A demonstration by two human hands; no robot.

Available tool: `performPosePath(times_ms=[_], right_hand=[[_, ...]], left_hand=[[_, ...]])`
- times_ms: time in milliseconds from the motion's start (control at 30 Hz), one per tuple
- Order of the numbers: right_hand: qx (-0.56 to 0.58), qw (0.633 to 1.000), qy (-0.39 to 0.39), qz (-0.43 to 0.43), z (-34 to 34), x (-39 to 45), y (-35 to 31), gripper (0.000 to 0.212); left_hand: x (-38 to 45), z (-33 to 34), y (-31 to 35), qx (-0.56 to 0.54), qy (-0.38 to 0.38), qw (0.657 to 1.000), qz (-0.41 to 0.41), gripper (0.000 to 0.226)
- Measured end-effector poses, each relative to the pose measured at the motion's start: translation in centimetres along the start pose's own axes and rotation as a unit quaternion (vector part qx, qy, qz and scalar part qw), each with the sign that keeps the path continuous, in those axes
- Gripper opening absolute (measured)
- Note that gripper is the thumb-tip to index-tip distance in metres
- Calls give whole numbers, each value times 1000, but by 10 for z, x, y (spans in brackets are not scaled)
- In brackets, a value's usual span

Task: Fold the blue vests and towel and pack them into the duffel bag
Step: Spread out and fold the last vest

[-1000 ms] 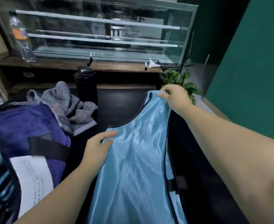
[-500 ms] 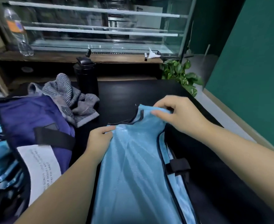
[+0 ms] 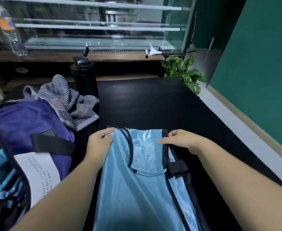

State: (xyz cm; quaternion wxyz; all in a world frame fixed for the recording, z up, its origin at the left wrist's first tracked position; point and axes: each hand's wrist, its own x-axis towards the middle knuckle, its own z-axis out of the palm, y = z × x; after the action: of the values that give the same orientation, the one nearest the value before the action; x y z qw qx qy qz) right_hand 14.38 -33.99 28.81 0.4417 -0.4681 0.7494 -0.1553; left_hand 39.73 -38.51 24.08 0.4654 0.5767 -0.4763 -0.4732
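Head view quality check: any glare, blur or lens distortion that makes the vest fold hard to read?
Head view: wide-angle bowing bends the glass case shelves and forearms; the blue vest shows satin sheen but its black trim stays crisp; the black table is dim, swallowing detail; both hands look sharp, without motion blur.
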Motion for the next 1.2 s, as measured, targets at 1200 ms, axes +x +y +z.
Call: performPosePath(times_ms=[1200], right_hand=[[-80, 948, 190, -242, -30, -41, -43, 40]], left_hand=[[3, -41, 79, 225, -54, 970, 77, 7]])
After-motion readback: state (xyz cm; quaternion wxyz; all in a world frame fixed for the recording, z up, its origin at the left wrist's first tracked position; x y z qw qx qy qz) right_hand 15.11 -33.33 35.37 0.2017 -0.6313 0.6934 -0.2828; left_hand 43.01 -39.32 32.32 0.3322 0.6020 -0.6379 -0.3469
